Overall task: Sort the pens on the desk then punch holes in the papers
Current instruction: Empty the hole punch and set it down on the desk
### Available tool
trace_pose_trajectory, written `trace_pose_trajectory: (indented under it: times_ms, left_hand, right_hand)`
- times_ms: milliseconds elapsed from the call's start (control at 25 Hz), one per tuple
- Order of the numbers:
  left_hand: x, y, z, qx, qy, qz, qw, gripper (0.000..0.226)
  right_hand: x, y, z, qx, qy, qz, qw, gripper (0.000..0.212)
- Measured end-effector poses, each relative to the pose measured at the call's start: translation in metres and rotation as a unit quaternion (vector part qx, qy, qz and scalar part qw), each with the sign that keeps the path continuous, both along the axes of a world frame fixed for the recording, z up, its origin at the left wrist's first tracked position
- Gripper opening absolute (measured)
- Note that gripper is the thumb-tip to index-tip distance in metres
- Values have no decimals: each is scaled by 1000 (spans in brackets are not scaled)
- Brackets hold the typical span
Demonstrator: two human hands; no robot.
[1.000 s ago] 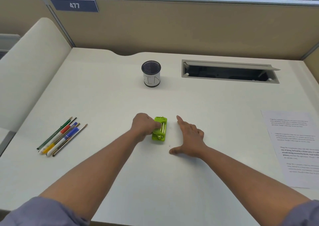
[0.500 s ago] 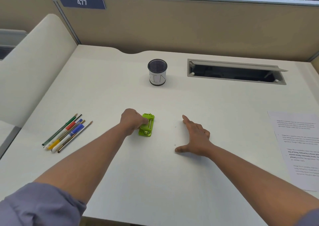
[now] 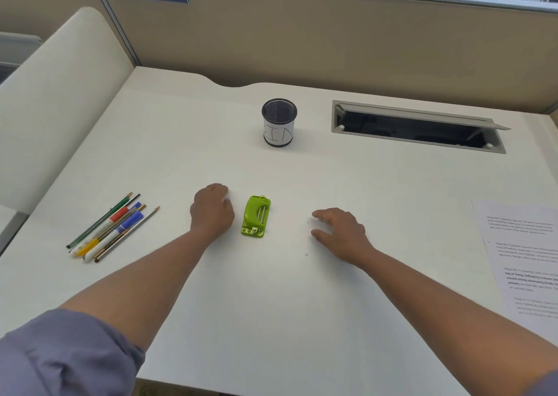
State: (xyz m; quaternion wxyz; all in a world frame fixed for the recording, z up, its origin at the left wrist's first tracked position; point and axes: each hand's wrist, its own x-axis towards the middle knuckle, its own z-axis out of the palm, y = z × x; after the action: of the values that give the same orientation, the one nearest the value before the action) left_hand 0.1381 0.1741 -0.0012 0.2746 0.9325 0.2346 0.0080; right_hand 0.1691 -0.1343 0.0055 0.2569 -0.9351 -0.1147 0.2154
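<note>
The left hand (image 3: 213,211) has let go of the small lime-green plastic hole punch (image 3: 256,216) and now rests just left of it with fingers loosely curled, holding nothing. At the far left of the white worktop (image 3: 271,305) lies a bundle of coloured pens and pencils (image 3: 109,228); a black mesh cup (image 3: 279,122) stands behind the punch. The right hand (image 3: 339,232) rests spread and empty on the worktop, and printed white paper sheets (image 3: 525,259) lie at the far right.

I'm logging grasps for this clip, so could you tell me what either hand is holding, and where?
Nothing is held: the left hand sits beside the green hole punch, apart from it, and the right hand holds nothing either.
</note>
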Motion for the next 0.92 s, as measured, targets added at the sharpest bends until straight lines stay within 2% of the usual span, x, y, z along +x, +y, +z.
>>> trace_pose_trajectory:
  times_ms: [80, 240, 400, 520, 680, 920]
  left_hand:
    - [-7, 4, -14, 65, -31, -33, 997, 34]
    - [-7, 5, -29, 102, -92, -47, 989, 31]
    - [-3, 6, -38, 92, -77, -47, 992, 26]
    - [-1, 7, -38, 95, -71, -48, 992, 28]
    - [-1, 7, -40, 95, -61, -41, 993, 32]
    - [0, 7, -42, 94, -49, -29, 994, 32]
  right_hand:
    - [5, 7, 0, -2, -3, 4, 1000, 32]
    - [11, 17, 0, -23, -31, 9, 999, 13]
    - [20, 20, 0, -29, -57, 19, 998, 16]
    - [24, 22, 1, -71, -96, 87, 989, 24]
    - [24, 26, 1, -128, -138, 162, 969, 22]
    - [33, 31, 4, -144, -88, 199, 965, 16]
